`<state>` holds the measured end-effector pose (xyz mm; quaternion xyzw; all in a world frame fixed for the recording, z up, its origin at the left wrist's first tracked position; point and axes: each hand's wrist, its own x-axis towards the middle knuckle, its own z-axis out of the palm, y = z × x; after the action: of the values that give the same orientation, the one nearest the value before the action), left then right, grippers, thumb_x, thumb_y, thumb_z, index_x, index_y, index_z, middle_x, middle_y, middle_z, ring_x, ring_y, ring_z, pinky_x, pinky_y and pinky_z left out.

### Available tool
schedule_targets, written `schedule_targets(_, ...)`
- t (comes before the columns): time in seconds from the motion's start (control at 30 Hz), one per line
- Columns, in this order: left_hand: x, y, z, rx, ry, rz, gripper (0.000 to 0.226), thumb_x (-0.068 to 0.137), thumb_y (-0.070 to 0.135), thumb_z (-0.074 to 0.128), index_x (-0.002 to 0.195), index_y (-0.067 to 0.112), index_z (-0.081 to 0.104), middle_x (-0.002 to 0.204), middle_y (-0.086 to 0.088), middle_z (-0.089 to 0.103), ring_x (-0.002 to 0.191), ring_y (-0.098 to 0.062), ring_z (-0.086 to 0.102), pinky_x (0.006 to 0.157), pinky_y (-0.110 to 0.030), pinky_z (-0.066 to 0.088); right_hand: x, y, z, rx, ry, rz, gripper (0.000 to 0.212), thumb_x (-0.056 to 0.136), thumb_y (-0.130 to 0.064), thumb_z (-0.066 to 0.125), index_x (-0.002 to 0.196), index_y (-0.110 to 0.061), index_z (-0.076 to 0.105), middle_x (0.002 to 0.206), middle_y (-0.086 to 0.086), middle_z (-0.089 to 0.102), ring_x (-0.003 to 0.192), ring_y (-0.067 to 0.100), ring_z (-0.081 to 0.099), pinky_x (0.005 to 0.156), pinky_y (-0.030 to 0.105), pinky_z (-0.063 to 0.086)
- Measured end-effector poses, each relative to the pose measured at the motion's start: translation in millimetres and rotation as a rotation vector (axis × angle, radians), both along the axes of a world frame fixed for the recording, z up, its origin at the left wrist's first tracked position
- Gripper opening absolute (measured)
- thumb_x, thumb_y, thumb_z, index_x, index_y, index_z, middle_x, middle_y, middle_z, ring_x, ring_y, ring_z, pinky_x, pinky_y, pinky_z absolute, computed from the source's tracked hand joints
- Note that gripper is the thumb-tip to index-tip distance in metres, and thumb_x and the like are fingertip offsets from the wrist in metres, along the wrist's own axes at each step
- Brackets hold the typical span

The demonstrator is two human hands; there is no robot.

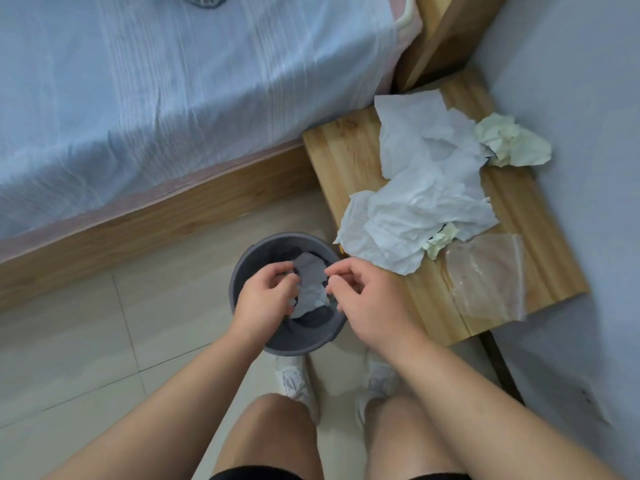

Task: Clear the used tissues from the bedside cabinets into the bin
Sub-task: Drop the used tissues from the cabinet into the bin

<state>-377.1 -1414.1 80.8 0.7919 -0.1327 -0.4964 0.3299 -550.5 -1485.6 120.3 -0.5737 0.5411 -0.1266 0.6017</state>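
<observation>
A round grey bin (301, 346) stood on the tiled floor (86, 323), just beside the front corner of the wooden bedside cabinet (346, 150). Inside it lay one crumpled white tissue (311, 282) over dark contents that could not be made out. Both hands hovered over the bin's mouth. The left grip (266, 296) had its fingers curled at the tissue's left edge, and the right grip (367, 299) was loosely curled at its right edge. Whether either actually pinched the paper could not be told. On the cabinet top, a heap of large white tissues (426, 188) lay spread out. A yellowish wad (512, 140) touched its far side, and a smaller yellowish scrap (441, 239) and a clear plastic bag (485, 275) lay at its near side.
</observation>
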Motion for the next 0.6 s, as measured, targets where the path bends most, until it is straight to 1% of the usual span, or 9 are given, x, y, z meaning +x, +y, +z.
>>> schedule_targets(0.1, -22.8, -33.7, 29.0, -0.106, -0.043, -0.101, 0.016, 0.099, 0.031, 0.069, 0.108, 0.043, 0.075, 0.099, 0.008, 0.08, 0.092, -0.012, 0.076, 0.072, -0.034, 0.061, -22.6, -28.0, 29.7, -0.08, -0.041, -0.096, 0.014, 0.086, -0.041, 0.062, 0.097, -0.043, 0.071, 0.087, -0.013, 0.076, 0.08, 0.008, 0.072, 0.074, 0.031, 0.061)
schedule_targets(0.2, -44.7, -65.7, 48.5, -0.16, -0.09, -0.224, 0.016, 0.099, 0.037, 0.068, 0.113, 0.041, 0.075, 0.1, 0.014, 0.079, 0.085, -0.006, 0.074, 0.078, -0.038, 0.064, -55.5, -64.3, 44.0, -0.161, 0.017, -0.208, 0.01, 0.089, -0.033, 0.067, 0.091, -0.041, 0.072, 0.089, -0.018, 0.075, 0.079, 0.006, 0.07, 0.072, 0.023, 0.059)
schedule_targets(0.23, -50.4, -76.2, 53.1, -0.164, -0.174, -0.299, 0.017, 0.099, 0.039, 0.067, 0.115, 0.041, 0.073, 0.102, 0.015, 0.078, 0.085, -0.003, 0.072, 0.078, -0.037, 0.064, -66.7, -76.1, 45.7, -0.192, 0.047, -0.23, 0.013, 0.091, -0.03, 0.068, 0.09, -0.043, 0.071, 0.09, -0.023, 0.073, 0.081, 0.004, 0.069, 0.07, 0.017, 0.057)
schedule_targets(0.3, -57.7, -96.1, 57.8, -0.162, -0.451, -0.487, 0.026, 0.099, 0.043, 0.067, 0.125, 0.042, 0.068, 0.122, 0.016, 0.07, 0.102, 0.0, 0.065, 0.083, -0.031, 0.054, -87.4, -96.9, 44.9, -0.241, 0.117, -0.236, 0.019, 0.094, -0.028, 0.067, 0.092, -0.047, 0.068, 0.093, -0.033, 0.069, 0.083, -0.003, 0.066, 0.067, 0.008, 0.051)
schedule_targets(0.37, -61.3, -113.7, 59.4, -0.151, -0.604, -0.605, 0.043, 0.097, 0.046, 0.069, 0.139, 0.04, 0.061, 0.141, 0.01, 0.058, 0.131, -0.013, 0.052, 0.094, -0.033, 0.045, -101.4, -113.2, 40.4, -0.285, 0.194, -0.17, 0.02, 0.097, -0.026, 0.066, 0.101, -0.046, 0.067, 0.094, -0.038, 0.065, 0.086, -0.005, 0.062, 0.067, 0.004, 0.046)
schedule_targets(0.4, -63.0, -120.5, 59.2, -0.137, -0.609, -0.641, 0.053, 0.096, 0.048, 0.071, 0.145, 0.039, 0.057, 0.148, 0.007, 0.053, 0.14, -0.018, 0.045, 0.1, -0.036, 0.045, -105.5, -120.0, 37.5, -0.321, 0.236, -0.121, 0.022, 0.098, -0.025, 0.065, 0.109, -0.043, 0.069, 0.099, -0.039, 0.063, 0.091, -0.008, 0.059, 0.071, 0.002, 0.043)
schedule_targets(0.47, -66.7, -128.3, 56.0, -0.113, -0.598, -0.699, 0.071, 0.091, 0.054, 0.075, 0.155, 0.038, 0.047, 0.158, 0.005, 0.045, 0.15, -0.022, 0.035, 0.111, -0.043, 0.043, -109.0, -132.0, 29.4, -0.4, 0.324, -0.023, 0.032, 0.099, -0.02, 0.064, 0.127, -0.034, 0.07, 0.125, -0.031, 0.063, 0.111, -0.008, 0.052, 0.092, 0.003, 0.035)
schedule_targets(0.53, -71.4, -130.7, 49.6, -0.081, -0.619, -0.769, 0.088, 0.086, 0.057, 0.08, 0.161, 0.038, 0.036, 0.166, 0.001, 0.036, 0.154, -0.025, 0.03, 0.115, -0.047, 0.041, -107.7, -140.7, 20.9, -0.435, 0.407, 0.093, 0.044, 0.101, -0.017, 0.064, 0.144, -0.027, 0.061, 0.145, -0.012, 0.059, 0.133, 0.008, 0.044, 0.108, 0.015, 0.03)
schedule_targets(0.6, -75.3, -130.4, 42.8, -0.024, -0.658, -0.841, 0.097, 0.083, 0.054, 0.083, 0.162, 0.038, 0.03, 0.169, -0.002, 0.03, 0.152, -0.029, 0.03, 0.11, -0.048, 0.045, -104.1, -144.7, 13.6, -0.399, 0.475, 0.201, 0.057, 0.101, -0.016, 0.065, 0.155, -0.028, 0.049, 0.155, -0.007, 0.052, 0.143, 0.018, 0.039, 0.115, 0.027, 0.031)
